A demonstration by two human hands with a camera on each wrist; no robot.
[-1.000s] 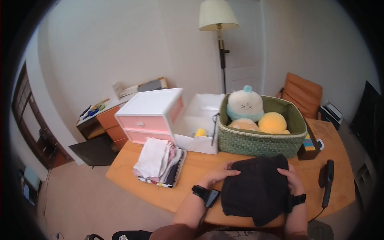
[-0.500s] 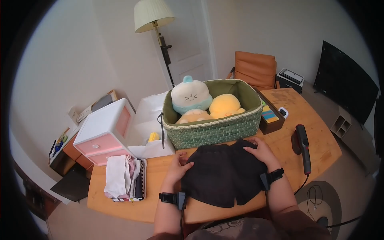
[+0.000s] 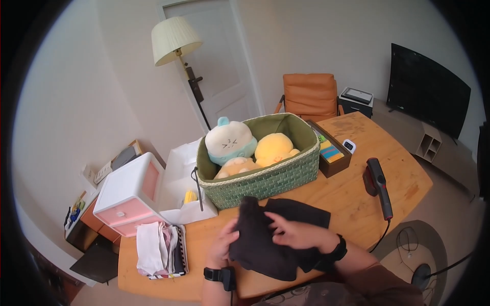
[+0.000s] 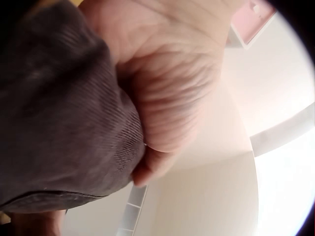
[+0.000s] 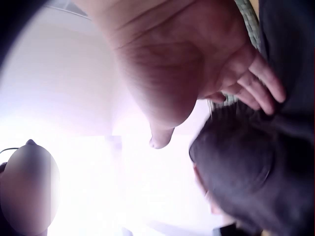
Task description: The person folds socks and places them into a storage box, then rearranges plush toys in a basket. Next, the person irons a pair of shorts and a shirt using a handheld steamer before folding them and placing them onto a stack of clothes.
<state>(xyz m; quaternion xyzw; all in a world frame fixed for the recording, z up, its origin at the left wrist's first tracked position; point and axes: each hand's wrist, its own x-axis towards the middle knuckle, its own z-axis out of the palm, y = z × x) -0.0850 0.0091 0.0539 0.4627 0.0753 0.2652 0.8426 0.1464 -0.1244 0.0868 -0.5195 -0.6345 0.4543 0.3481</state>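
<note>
Dark shorts (image 3: 263, 255) lie near the front edge of the wooden table, the left part raised and partly folded over. My left hand (image 3: 223, 245) grips their left side; in the left wrist view the ribbed dark cloth (image 4: 74, 113) bulges against the palm, hiding most of the fingers. Over the middle of the shorts is my right hand (image 3: 301, 234). Its fingers (image 5: 268, 88) reach out straight to the cloth in the right wrist view, with the thumb held apart. One leg of the shorts spreads flat behind the right hand.
A green woven basket (image 3: 260, 189) of plush toys stands just behind the shorts. To the left are a stack of folded clothes (image 3: 155, 250), a pink-and-white drawer unit (image 3: 127, 194) and a white open box (image 3: 199, 211). A corded black handheld appliance (image 3: 378, 186) lies at right.
The shorts lay spread flat with both hands at their upper corners; now their left side is lifted and folded inward. My right hand has left its corner for the middle. The head view has turned right.
</note>
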